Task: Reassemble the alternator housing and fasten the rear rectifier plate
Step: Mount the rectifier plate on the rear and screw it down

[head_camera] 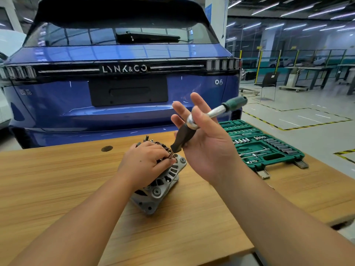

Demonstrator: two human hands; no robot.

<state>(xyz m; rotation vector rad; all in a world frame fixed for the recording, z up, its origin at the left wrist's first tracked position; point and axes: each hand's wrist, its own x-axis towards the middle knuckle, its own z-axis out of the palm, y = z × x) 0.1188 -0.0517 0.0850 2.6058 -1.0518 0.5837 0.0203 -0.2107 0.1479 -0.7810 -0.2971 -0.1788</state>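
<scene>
Left hand [143, 163] curled over alternator [159, 181] on wooden desk [57, 179]; right hand [204, 141] raised, thumb pinching ratchet wrench [206, 117], other fingers spread, grip loose

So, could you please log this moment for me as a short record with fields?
setting: workshop, wooden table behind a blue car
workpiece: alternator lying on the table
left hand: rests on the alternator's top, fingers curled over it
right hand: raised, fingers spread, holding a ratchet with a black extension pointing down at the alternator
tools nearby: open green socket set to the right
</scene>
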